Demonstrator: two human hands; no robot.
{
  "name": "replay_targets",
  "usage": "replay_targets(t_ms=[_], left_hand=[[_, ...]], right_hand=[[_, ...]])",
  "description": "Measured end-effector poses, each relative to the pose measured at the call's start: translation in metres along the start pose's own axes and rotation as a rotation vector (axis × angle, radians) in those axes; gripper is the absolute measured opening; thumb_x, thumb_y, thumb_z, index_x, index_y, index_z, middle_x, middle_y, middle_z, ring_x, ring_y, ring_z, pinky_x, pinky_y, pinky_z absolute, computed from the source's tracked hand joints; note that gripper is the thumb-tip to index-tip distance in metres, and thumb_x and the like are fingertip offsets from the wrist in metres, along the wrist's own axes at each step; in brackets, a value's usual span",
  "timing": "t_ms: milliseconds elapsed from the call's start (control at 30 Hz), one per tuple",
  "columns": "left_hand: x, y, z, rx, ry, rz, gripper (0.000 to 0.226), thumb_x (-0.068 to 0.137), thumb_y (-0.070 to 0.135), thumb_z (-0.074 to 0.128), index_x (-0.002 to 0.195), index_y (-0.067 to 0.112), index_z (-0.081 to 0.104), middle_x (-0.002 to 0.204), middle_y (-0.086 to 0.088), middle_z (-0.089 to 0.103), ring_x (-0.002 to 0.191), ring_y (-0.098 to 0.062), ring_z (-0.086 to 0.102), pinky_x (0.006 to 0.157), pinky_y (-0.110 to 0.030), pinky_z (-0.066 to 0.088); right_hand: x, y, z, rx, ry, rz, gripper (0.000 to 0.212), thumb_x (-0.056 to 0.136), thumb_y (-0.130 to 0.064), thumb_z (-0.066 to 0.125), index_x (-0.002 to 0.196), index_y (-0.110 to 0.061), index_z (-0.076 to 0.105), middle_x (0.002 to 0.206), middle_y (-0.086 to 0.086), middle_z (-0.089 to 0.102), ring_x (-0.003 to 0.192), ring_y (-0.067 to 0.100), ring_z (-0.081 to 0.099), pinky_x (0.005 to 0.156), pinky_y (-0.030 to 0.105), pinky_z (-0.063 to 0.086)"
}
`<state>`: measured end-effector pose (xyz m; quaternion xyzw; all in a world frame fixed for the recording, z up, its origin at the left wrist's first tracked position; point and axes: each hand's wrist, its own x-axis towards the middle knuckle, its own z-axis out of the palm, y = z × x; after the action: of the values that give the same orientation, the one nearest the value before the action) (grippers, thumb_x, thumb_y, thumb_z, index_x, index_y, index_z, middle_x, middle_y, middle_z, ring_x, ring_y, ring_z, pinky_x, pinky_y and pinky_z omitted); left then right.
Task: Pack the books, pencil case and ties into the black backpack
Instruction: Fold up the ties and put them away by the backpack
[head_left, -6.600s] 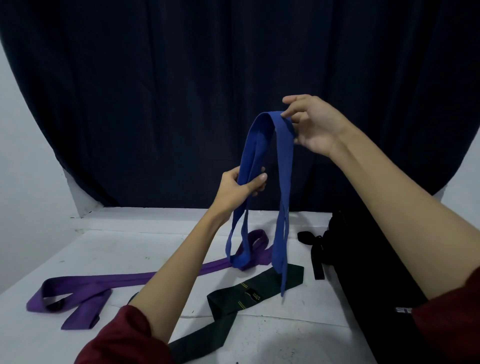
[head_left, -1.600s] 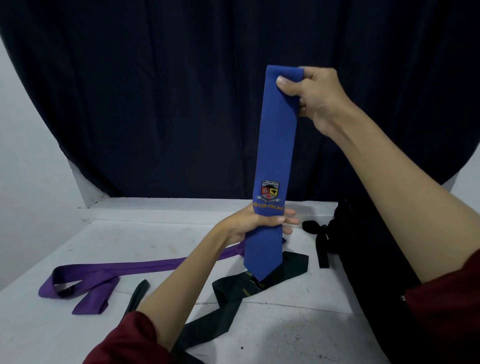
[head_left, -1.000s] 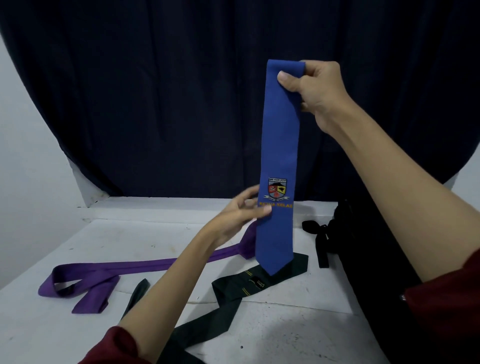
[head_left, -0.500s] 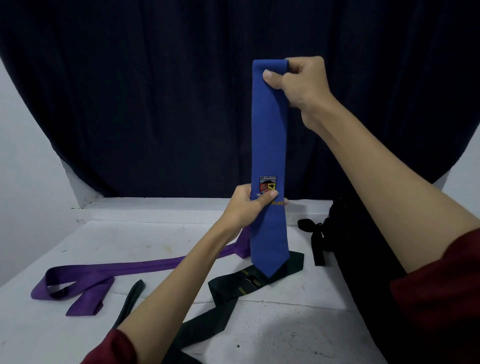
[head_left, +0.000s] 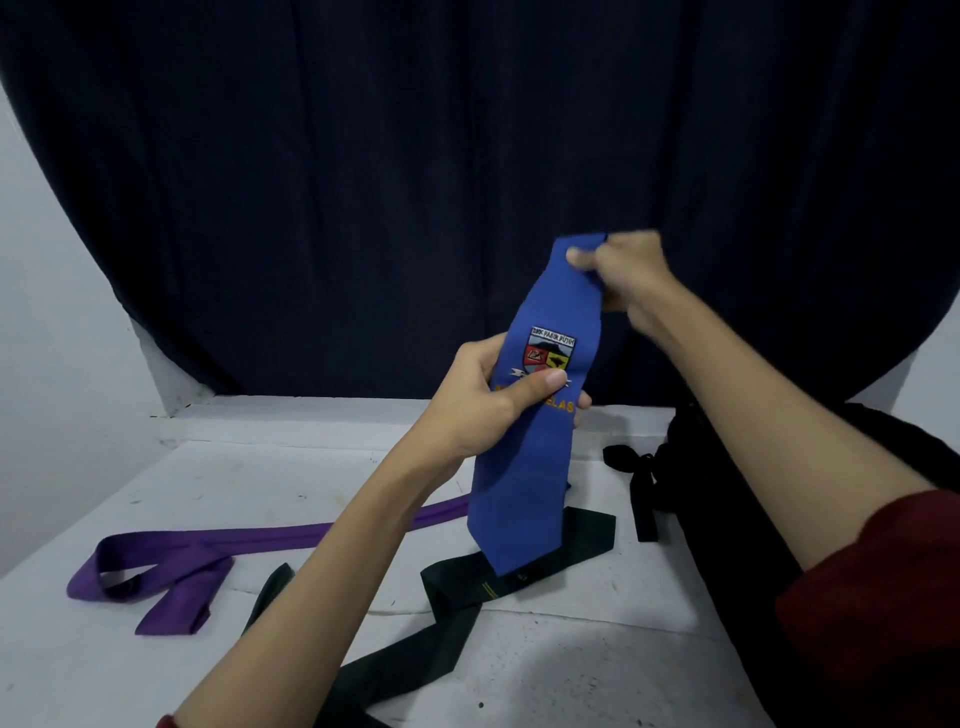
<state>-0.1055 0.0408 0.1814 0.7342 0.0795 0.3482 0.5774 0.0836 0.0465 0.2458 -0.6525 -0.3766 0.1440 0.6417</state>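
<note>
A folded blue tie (head_left: 524, 483) with a crest hangs upright above the table. My right hand (head_left: 621, 270) pinches its folded top edge. My left hand (head_left: 488, 402) grips it at the crest, thumb across the front. Its pointed tip hangs just over a dark green tie (head_left: 467, 618) lying on the table. A purple tie (head_left: 197, 551) lies loosely looped at the left. The black backpack (head_left: 737, 519) lies along the right side, one strap (head_left: 641, 488) trailing onto the table. No books or pencil case show.
The white table (head_left: 130, 670) runs to a raised ledge (head_left: 322, 415) at the back. A dark curtain (head_left: 415, 182) hangs behind it. White wall shows at the far left and right.
My right hand has dropped with the tie's top edge, so the tie bows between my hands. My left hand keeps its hold at the crest.
</note>
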Motion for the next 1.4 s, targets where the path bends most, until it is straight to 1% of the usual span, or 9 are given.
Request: replay_targets(t_ms=[100, 167, 233, 367, 567, 667, 1000, 1267, 1400], left_hand=[[0.006, 0.004, -0.003, -0.003, 0.074, -0.029, 0.009, 0.092, 0.004, 0.057, 0.098, 0.006, 0.063, 0.072, -0.003, 0.072, 0.062, -0.014, 0.068, 0.058, -0.023, 0.054], [0.011, 0.004, -0.008, -0.006, 0.094, -0.077, 0.008, 0.092, 0.006, 0.058, 0.097, 0.007, 0.065, 0.075, -0.004, 0.072, 0.063, -0.014, 0.068, 0.059, -0.023, 0.054], [0.015, 0.002, -0.012, -0.015, 0.088, -0.123, 0.008, 0.092, 0.007, 0.059, 0.095, 0.009, 0.066, 0.076, -0.005, 0.073, 0.064, -0.015, 0.068, 0.061, -0.023, 0.055], [0.02, -0.002, -0.011, -0.019, 0.073, -0.161, 0.01, 0.091, 0.006, 0.059, 0.098, 0.009, 0.066, 0.075, -0.005, 0.072, 0.063, -0.016, 0.068, 0.06, -0.023, 0.054], [0.024, -0.007, -0.004, -0.012, 0.049, -0.214, 0.017, 0.089, 0.007, 0.062, 0.105, 0.0, 0.064, 0.081, -0.01, 0.073, 0.068, -0.021, 0.07, 0.064, -0.026, 0.057], [0.019, -0.009, -0.004, -0.056, 0.005, -0.277, 0.017, 0.091, 0.008, 0.06, 0.105, 0.001, 0.064, 0.082, -0.009, 0.074, 0.07, -0.019, 0.071, 0.063, -0.025, 0.056], [0.01, -0.022, -0.001, -0.203, 0.041, -0.332, 0.016, 0.095, 0.016, 0.054, 0.106, 0.012, 0.065, 0.092, -0.004, 0.073, 0.077, -0.014, 0.068, 0.068, -0.023, 0.056], [0.02, -0.027, 0.005, -0.091, 0.313, -0.124, 0.022, 0.083, 0.003, 0.069, 0.105, 0.005, 0.067, 0.094, -0.009, 0.071, 0.08, -0.016, 0.067, 0.073, -0.023, 0.056], [0.023, -0.026, 0.01, -0.176, 0.374, -0.101, 0.028, 0.079, 0.002, 0.072, 0.106, 0.002, 0.065, 0.093, -0.009, 0.071, 0.076, -0.014, 0.067, 0.066, -0.019, 0.054]], right_hand=[[-0.015, 0.035, -0.001, -0.303, -0.285, 0.186, 0.025, 0.089, -0.026, 0.062, 0.088, -0.001, 0.061, 0.073, 0.01, 0.068, 0.054, 0.019, 0.064, 0.054, 0.029, 0.052], [-0.02, 0.05, -0.01, -0.406, -0.368, 0.151, 0.033, 0.091, -0.038, 0.058, 0.101, -0.008, 0.067, 0.094, 0.009, 0.073, 0.078, 0.019, 0.069, 0.074, 0.035, 0.052], [-0.025, 0.054, -0.023, -0.273, -0.44, 0.042, 0.021, 0.091, -0.025, 0.059, 0.11, -0.026, 0.067, 0.113, -0.001, 0.069, 0.102, 0.015, 0.064, 0.087, 0.035, 0.048], [-0.044, 0.053, -0.032, -0.036, -0.75, -0.147, 0.053, 0.081, 0.008, 0.062, 0.121, -0.026, 0.06, 0.115, -0.003, 0.067, 0.11, 0.01, 0.061, 0.09, 0.029, 0.049], [-0.058, 0.062, -0.006, -0.066, -0.397, -0.225, 0.033, 0.081, 0.02, 0.05, 0.097, -0.002, 0.069, 0.068, 0.008, 0.066, 0.066, 0.009, 0.063, 0.066, 0.027, 0.054], [-0.057, 0.06, -0.004, -0.027, -0.309, -0.288, 0.037, 0.085, 0.013, 0.055, 0.103, -0.016, 0.069, 0.078, -0.002, 0.069, 0.068, -0.002, 0.066, 0.062, 0.016, 0.052], [-0.044, 0.05, -0.007, -0.131, -0.288, -0.36, 0.037, 0.087, 0.009, 0.057, 0.099, -0.023, 0.069, 0.086, -0.007, 0.069, 0.083, 0.003, 0.066, 0.072, 0.017, 0.055], [-0.056, 0.058, 0.0, -0.028, -0.355, -0.233, 0.022, 0.083, 0.002, 0.066, 0.103, -0.008, 0.07, 0.078, -0.005, 0.068, 0.064, -0.003, 0.066, 0.058, 0.014, 0.051], [-0.065, 0.065, 0.007, 0.139, -0.34, -0.117, 0.019, 0.083, -0.003, 0.067, 0.088, -0.021, 0.067, 0.078, -0.007, 0.07, 0.068, 0.002, 0.067, 0.061, 0.018, 0.055]])
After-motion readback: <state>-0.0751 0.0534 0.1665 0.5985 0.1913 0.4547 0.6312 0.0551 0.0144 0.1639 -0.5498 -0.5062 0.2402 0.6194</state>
